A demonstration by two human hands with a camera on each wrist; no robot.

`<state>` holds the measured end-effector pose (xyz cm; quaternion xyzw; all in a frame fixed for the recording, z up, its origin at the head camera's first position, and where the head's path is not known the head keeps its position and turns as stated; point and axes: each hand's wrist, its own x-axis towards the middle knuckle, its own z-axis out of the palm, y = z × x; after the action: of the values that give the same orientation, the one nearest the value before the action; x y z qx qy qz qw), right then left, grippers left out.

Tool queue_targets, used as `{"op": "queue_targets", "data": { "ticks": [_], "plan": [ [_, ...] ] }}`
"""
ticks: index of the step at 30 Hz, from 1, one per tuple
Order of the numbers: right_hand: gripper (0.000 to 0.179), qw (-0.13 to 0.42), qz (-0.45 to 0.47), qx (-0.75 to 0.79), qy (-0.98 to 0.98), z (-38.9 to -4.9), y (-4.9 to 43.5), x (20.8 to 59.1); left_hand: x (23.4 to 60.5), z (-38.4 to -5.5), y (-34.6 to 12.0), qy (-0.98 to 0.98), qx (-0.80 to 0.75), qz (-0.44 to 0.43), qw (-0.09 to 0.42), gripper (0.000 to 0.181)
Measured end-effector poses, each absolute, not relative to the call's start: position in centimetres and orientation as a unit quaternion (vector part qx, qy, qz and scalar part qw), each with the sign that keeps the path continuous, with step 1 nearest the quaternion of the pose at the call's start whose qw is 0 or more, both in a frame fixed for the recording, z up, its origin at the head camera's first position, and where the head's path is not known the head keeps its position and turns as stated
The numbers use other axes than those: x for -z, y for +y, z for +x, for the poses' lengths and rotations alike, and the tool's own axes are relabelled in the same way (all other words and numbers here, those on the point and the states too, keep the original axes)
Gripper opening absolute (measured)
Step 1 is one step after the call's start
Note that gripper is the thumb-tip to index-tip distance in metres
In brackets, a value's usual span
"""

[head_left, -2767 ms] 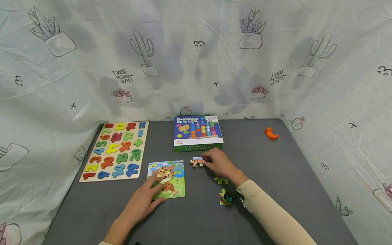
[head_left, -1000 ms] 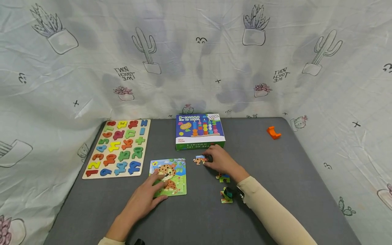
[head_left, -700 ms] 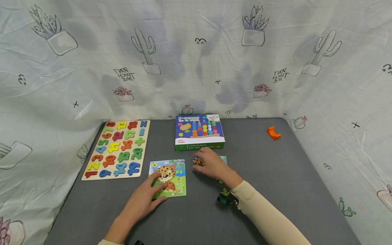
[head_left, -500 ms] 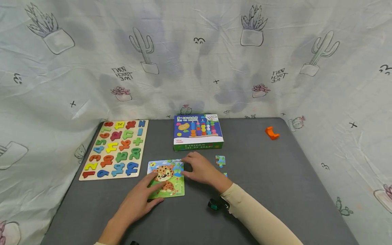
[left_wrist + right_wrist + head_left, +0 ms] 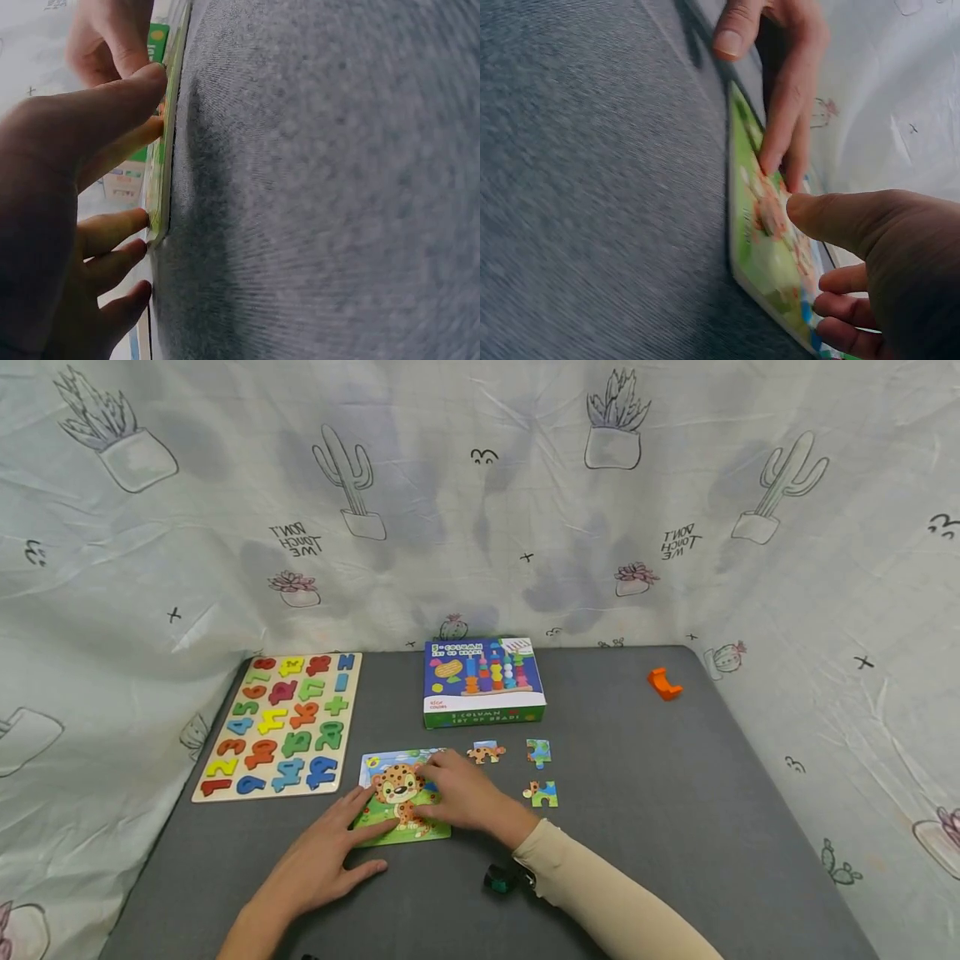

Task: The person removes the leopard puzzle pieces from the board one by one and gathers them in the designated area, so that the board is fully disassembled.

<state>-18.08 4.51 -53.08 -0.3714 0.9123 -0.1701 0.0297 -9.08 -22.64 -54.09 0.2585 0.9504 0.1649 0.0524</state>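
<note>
Three multicoloured jigsaw pieces (image 5: 486, 752) are laid right of the green-and-blue leopard-picture board (image 5: 399, 787), probably for reach. Its left is apparently steadied by the straight-fingered left hand (image 5: 330, 852), its right touched by the spread right hand (image 5: 467, 793); nothing visibly gripped.

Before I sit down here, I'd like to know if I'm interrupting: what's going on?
A person is busy with a leopard picture puzzle on the gray table. The left hand rests its fingertips on the picture, and the right hand is over its right side. Three loose puzzle pieces show to the right. Behind are a number board and a bead-set box.
</note>
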Motion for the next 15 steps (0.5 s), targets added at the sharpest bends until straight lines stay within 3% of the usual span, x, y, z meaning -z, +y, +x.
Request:
{"op": "queue_targets", "data": {
  "ticks": [7,15],
  "plan": [
    [0.048,0.008,-0.378,0.144,0.915,-17.7,3.9,53.5,53.3,-8.9,-22.1,0.955,-0.153,0.242,0.072,0.057],
    [0.041,0.030,-0.356,0.170,0.919,-17.9,3.2,53.8,53.0,-8.9,-21.7,0.958,-0.150,0.225,0.097,0.057]
  ]
}}
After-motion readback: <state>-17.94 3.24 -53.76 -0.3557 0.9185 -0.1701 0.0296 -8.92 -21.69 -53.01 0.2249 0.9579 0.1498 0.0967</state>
